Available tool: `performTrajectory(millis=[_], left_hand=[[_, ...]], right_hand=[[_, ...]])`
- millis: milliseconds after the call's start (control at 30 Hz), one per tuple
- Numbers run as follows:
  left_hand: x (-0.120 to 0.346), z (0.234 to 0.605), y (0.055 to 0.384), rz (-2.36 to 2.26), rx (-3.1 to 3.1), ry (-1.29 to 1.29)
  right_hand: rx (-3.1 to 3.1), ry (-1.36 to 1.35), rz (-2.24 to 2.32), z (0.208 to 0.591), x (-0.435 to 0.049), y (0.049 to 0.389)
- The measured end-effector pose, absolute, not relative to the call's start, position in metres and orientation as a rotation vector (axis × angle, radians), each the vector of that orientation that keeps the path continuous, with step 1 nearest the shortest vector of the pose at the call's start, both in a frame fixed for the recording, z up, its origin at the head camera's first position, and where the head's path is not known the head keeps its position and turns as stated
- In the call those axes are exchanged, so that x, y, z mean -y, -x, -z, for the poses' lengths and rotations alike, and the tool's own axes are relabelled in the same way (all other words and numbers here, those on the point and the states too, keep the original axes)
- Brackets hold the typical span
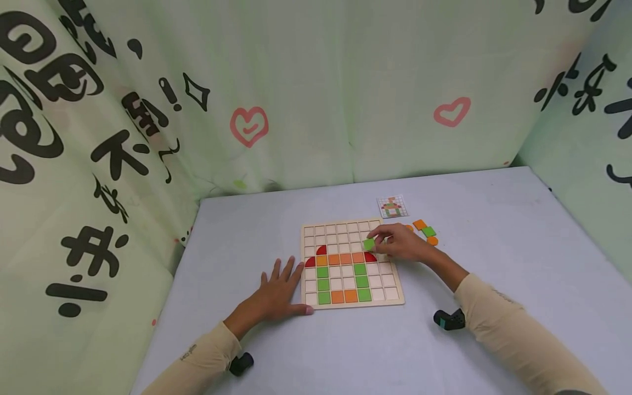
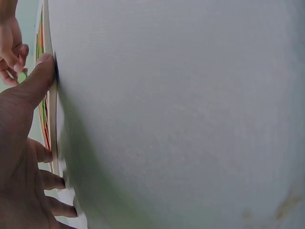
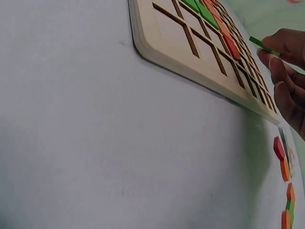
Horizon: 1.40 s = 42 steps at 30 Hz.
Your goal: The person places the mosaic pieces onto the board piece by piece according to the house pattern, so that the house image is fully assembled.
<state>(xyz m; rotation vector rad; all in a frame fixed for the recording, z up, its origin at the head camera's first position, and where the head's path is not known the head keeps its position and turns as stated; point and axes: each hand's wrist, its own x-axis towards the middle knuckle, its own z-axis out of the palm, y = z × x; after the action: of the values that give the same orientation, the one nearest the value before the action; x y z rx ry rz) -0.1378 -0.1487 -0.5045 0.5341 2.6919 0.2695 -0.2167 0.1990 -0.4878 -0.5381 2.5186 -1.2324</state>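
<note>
My right hand [image 1: 399, 241] pinches a green square tile [image 1: 368, 244] just over the right half of a wooden grid board [image 1: 398, 285]. In the right wrist view the green tile [image 3: 259, 44] is seen edge-on between thumb and fingers, above the board. Spread out flat, my left hand [image 1: 277, 293] rests on the table with its fingers and thumb at the board's left edge. Green squares [image 1: 323, 285], orange squares [image 1: 344, 296] and red quarter-round tiles [image 1: 321, 250] fill some of the cells.
Behind the board lies a small picture card [image 1: 392, 207] with a coloured grid pattern. Loose orange and green tiles [image 1: 428, 231] lie right of the board, partly behind my right hand. A printed curtain [image 1: 316, 93] hangs along the table's far edge.
</note>
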Motion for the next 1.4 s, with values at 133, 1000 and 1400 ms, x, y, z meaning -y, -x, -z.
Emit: performTrajectory(millis=[133,1000,1400], left_hand=[[0.149,0.505,0.138,-0.272,-2.692,-0.534],[0.147,0.501,0.137,-0.258,-2.682,-0.529],[0.148,0.500,0.137,-0.273,-2.682,-0.533]], right_hand=[[-2.514,0.550,1.213,0.489,-0.184,0.219],[-2.540,0.664,1.107,0.499,-0.125,0.230],[-2.608,0.598,0.974,0.495,-0.113,0.230]])
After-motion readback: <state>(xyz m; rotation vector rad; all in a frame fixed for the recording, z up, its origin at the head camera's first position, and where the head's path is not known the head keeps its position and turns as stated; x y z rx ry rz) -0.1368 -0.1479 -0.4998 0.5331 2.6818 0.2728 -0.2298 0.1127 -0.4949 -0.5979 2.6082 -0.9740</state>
